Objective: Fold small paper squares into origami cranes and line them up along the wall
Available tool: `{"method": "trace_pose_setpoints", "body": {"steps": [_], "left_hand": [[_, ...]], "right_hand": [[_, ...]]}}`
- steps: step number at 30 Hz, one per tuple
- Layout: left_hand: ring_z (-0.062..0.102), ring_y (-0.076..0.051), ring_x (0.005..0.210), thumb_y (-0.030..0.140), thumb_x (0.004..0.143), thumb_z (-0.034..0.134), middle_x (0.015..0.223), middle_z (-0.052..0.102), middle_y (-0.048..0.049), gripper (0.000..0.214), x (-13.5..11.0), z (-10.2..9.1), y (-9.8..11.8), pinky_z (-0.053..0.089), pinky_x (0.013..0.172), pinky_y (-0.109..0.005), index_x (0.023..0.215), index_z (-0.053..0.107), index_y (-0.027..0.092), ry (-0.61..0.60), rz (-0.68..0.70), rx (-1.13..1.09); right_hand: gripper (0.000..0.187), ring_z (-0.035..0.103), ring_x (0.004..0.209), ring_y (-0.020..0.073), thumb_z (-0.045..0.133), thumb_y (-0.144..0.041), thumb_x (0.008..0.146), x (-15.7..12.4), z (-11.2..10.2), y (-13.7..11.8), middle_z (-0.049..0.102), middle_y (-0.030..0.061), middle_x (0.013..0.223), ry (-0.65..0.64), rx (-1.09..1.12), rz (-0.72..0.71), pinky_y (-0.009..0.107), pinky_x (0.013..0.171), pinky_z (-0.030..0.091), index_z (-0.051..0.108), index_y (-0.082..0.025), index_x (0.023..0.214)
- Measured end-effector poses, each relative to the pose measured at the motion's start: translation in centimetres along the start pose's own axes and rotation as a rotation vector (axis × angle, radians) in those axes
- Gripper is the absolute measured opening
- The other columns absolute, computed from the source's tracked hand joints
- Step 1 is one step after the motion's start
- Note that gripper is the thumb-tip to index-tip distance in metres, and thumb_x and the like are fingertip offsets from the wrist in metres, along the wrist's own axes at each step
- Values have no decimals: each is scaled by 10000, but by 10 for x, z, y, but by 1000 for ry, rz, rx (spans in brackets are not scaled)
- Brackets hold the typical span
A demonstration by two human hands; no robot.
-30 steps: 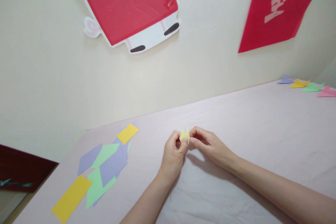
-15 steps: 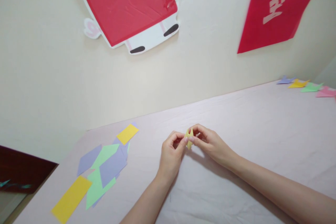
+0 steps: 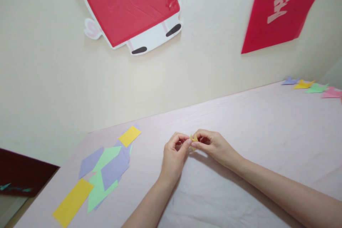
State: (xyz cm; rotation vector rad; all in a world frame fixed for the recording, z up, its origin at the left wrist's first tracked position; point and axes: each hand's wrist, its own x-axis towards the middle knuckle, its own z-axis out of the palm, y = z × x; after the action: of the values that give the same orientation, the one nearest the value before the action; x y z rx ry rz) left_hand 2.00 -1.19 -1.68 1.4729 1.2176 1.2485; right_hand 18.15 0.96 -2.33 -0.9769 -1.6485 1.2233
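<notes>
A small folded yellow paper (image 3: 193,146) with pointed tips is pinched between both hands, just above the pale cloth at the middle of the view. My left hand (image 3: 175,151) grips its left side between thumb and forefinger. From the right, my right hand (image 3: 213,146) pinches the other side with thumb and fingers. The fingertips cover much of the paper, so its full shape is hidden.
Loose coloured sheets (image 3: 114,171) in purple, green and yellow overlap on the left of the cloth-covered table (image 3: 240,128). Several folded paper figures (image 3: 303,84) stand in a row at the far right. Behind rises a wall (image 3: 203,67) with a red poster (image 3: 280,14).
The yellow folded paper has tilted, and its tips now look shorter and lower. My right hand has dropped slightly; my left hand stays almost in place.
</notes>
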Motion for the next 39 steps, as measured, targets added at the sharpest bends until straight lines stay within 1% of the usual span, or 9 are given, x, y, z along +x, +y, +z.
{"method": "trace_pose_setpoints", "body": {"steps": [4, 14, 20, 23, 26, 30, 33, 37, 39], "left_hand": [[542, -143, 717, 306, 811, 661, 745, 619, 8, 132, 0, 1, 1, 415, 678, -238, 770, 653, 181, 3, -10, -43], [536, -134, 680, 361, 785, 668, 709, 613, 17, 188, 0, 2, 6, 421, 673, -238, 750, 641, 178, 21, -56, -108], [542, -135, 693, 349, 823, 640, 724, 622, 11, 185, -1, 4, 5, 422, 671, -235, 769, 639, 172, 12, -52, -89], [545, -143, 691, 363, 834, 634, 721, 622, 5, 204, -2, 5, 5, 419, 657, -237, 769, 637, 170, -7, -54, -59], [553, -147, 701, 357, 832, 644, 739, 629, 0, 196, -3, 6, 6, 417, 662, -239, 770, 628, 172, -14, -44, -2], [575, -165, 746, 305, 853, 607, 767, 641, -10, 147, -4, 6, 9, 426, 707, -255, 782, 621, 178, -5, -8, 87], [575, -172, 787, 266, 884, 574, 794, 629, -10, 127, -6, 5, 11, 421, 747, -267, 791, 614, 188, -2, 65, 163], [549, -181, 826, 239, 908, 552, 817, 589, -9, 136, -9, 5, 14, 395, 779, -281, 780, 578, 202, 11, 218, 300], [547, -186, 844, 234, 923, 523, 839, 590, -13, 130, -10, 5, 15, 391, 791, -287, 808, 575, 205, -4, 231, 320]], "right_hand": [[350, 584, 698, 165, 630, -492, 841, -1, -2, -4, 655, 21, 709, 3, 0, -8, 280, 689, 451, 662, -170, 709], [284, 589, 726, 175, 664, -437, 814, -1, -4, -7, 657, 20, 724, 12, 49, -4, 281, 701, 454, 675, -174, 706], [351, 505, 654, 140, 638, -491, 822, 0, -3, -6, 553, -12, 663, -6, 60, 8, 253, 630, 406, 580, -174, 684], [352, 459, 629, 127, 607, -481, 839, 1, -2, -4, 496, -30, 646, 3, 32, -4, 240, 596, 376, 523, -185, 668], [331, 441, 628, 125, 589, -462, 849, 1, -2, -2, 471, -35, 647, 14, 13, -23, 235, 586, 368, 505, -191, 678], [310, 433, 638, 126, 581, -430, 861, 1, -2, -1, 467, -34, 653, 31, -1, -46, 234, 595, 360, 499, -192, 679], [323, 443, 648, 129, 597, -441, 852, 0, -2, -3, 469, -34, 656, 34, 30, -40, 238, 610, 364, 501, -191, 671], [377, 446, 637, 129, 657, -504, 796, 0, -3, -6, 473, -33, 648, 10, 169, 17, 244, 607, 364, 508, -185, 662], [382, 454, 640, 130, 680, -509, 779, 0, -4, -7, 487, -31, 653, 3, 235, 34, 249, 622, 374, 517, -182, 666]]}}
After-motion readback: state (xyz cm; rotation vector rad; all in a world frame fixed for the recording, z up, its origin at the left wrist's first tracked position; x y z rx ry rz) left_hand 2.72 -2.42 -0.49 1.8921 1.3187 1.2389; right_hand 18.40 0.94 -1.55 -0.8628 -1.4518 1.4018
